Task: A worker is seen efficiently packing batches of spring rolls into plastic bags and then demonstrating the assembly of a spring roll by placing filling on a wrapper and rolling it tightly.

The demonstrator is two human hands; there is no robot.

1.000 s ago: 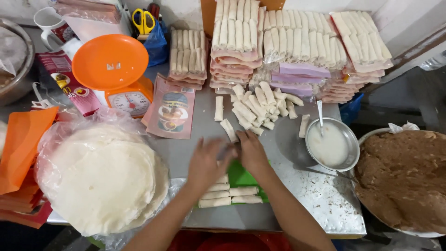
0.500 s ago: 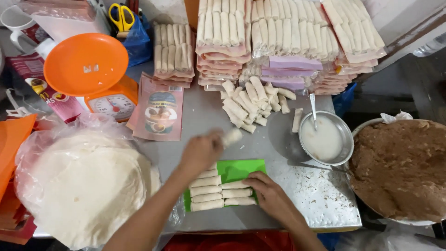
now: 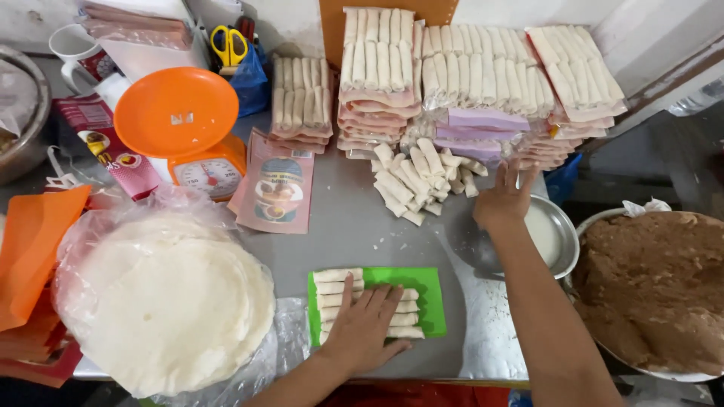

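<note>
Pressing flat on a row of pale spring rolls (image 3: 343,295), the left hand (image 3: 366,329) is resting with its fingers (image 3: 386,300) spread wide, gripping nothing. The rolls are lying side by side on a green tray (image 3: 426,295) at the tabletop's (image 3: 347,226) near edge. The right hand (image 3: 504,197) is reaching, fingers splayed and empty, beside the loose heap of rolls (image 3: 411,179). They are looking soft, light and easily torn; lifting each gently around its middle seems safest.
</note>
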